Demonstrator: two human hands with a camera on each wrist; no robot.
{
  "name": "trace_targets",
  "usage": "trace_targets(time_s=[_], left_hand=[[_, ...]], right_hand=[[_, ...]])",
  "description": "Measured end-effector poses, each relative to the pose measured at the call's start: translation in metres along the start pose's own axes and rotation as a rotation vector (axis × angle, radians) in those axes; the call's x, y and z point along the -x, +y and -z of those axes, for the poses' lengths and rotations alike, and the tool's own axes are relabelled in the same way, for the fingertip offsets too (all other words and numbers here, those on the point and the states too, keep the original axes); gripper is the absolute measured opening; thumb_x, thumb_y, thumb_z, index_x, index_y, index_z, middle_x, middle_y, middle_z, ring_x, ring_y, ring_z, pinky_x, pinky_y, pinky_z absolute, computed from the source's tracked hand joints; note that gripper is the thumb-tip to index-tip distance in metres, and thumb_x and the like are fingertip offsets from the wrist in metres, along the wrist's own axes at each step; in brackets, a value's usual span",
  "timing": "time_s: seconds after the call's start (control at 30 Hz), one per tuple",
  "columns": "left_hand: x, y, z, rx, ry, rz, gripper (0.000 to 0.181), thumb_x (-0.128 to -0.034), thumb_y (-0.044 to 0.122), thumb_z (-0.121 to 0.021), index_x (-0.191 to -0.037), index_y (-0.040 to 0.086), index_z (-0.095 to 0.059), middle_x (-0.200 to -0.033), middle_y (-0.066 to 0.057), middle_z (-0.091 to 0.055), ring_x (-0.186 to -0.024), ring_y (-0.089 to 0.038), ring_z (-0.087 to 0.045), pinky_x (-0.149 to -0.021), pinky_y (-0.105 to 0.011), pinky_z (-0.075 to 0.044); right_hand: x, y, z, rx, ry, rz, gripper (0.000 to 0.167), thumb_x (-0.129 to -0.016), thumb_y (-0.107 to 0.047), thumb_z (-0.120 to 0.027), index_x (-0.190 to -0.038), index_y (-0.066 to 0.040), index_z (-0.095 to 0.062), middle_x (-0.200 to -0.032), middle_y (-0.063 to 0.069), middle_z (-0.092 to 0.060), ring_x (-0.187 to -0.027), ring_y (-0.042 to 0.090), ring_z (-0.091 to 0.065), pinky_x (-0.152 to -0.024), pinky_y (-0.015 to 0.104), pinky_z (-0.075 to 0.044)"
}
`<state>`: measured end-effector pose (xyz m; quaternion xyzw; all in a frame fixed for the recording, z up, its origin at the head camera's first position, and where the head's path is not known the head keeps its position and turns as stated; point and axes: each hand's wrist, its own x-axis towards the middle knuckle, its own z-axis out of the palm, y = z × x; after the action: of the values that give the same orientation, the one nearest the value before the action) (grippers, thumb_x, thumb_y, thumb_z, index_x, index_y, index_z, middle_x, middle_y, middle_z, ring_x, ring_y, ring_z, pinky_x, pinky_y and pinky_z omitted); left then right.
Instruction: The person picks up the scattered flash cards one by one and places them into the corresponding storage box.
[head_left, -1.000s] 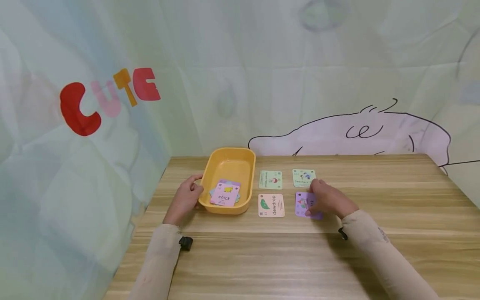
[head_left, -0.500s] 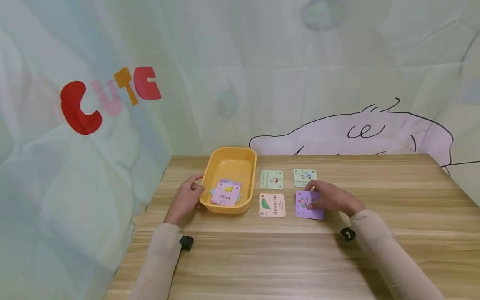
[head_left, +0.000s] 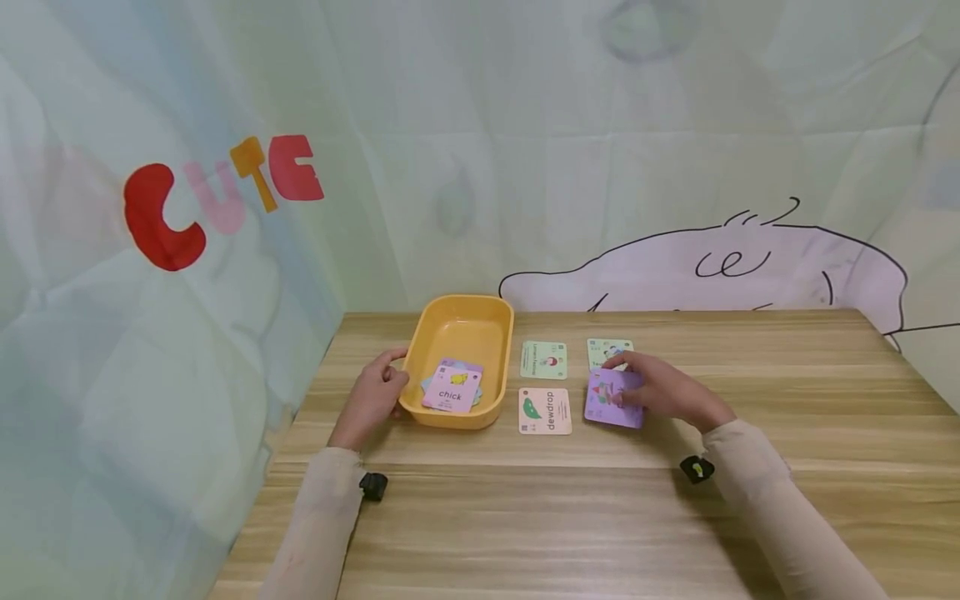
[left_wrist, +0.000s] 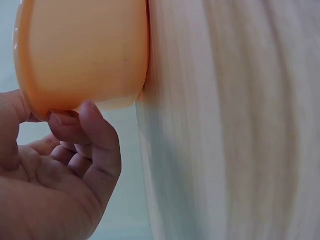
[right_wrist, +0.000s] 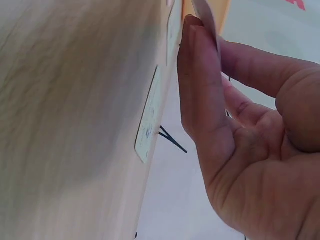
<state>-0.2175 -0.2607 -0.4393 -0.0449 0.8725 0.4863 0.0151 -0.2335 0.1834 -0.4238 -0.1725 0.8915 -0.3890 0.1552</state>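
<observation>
In the head view my left hand (head_left: 370,402) pinches the left rim of a yellow plastic tray (head_left: 454,422). The left wrist view confirms fingers and thumb at the rim of the tray (left_wrist: 90,50). Inside the tray lies a small pile of cards with a pink "chick" card (head_left: 455,385) on top. My right hand (head_left: 667,393) holds a purple picture card (head_left: 604,405) between thumb and fingers. That card is tilted and off the table; in the right wrist view the card (right_wrist: 209,20) shows nearly edge-on. Part of its face is hidden by my fingers.
A pink "dewdrop" card (head_left: 544,412) and a green card (head_left: 543,360) lie to the right of the tray. Another green card (head_left: 602,348) is partly covered by the purple card and my hand. The wooden table (head_left: 525,525) meets a printed curtain (head_left: 420,167) behind.
My right hand has lifted the purple card off the table, tilting it and shifting it slightly back and left. The left hand and the tray stay where they were.
</observation>
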Motion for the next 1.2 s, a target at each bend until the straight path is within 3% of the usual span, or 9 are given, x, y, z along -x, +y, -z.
trace_targets(time_s=[0.3, 0.67, 1.2], left_hand=[[-0.001, -0.001, 0.0, -0.003, 0.002, -0.001, 0.049, -0.1014, 0.017, -0.049, -0.15, 0.013, -0.048, -0.087, -0.009, -0.054, -0.061, -0.021, -0.053, -0.055, -0.032, -0.052], [0.0, 0.002, -0.002, -0.025, 0.02, 0.022, 0.049, -0.101, 0.017, -0.05, -0.15, 0.014, -0.048, -0.086, -0.008, -0.054, -0.059, -0.02, -0.053, -0.057, -0.033, -0.052], [0.0, 0.003, -0.002, -0.029, 0.021, 0.026, 0.049, -0.1011, 0.018, -0.049, -0.15, 0.014, -0.047, -0.088, -0.009, -0.054, -0.062, -0.02, -0.053, -0.056, -0.03, -0.051]], right_hand=[[-0.004, -0.008, 0.003, -0.082, 0.03, 0.023, 0.047, -0.09, -0.005, -0.072, -0.135, -0.011, -0.058, -0.114, 0.018, -0.055, -0.089, 0.025, -0.056, -0.068, 0.036, -0.055], [-0.014, -0.027, -0.003, -0.168, 0.068, 0.016, 0.047, -0.091, -0.005, -0.072, -0.135, -0.02, -0.063, -0.114, 0.017, -0.058, -0.089, 0.026, -0.062, -0.069, 0.036, -0.059], [-0.033, -0.051, -0.019, -0.243, 0.034, 0.048, 0.048, -0.091, -0.007, -0.073, -0.137, -0.015, -0.062, -0.114, 0.017, -0.059, -0.088, 0.026, -0.066, -0.071, 0.039, -0.06]])
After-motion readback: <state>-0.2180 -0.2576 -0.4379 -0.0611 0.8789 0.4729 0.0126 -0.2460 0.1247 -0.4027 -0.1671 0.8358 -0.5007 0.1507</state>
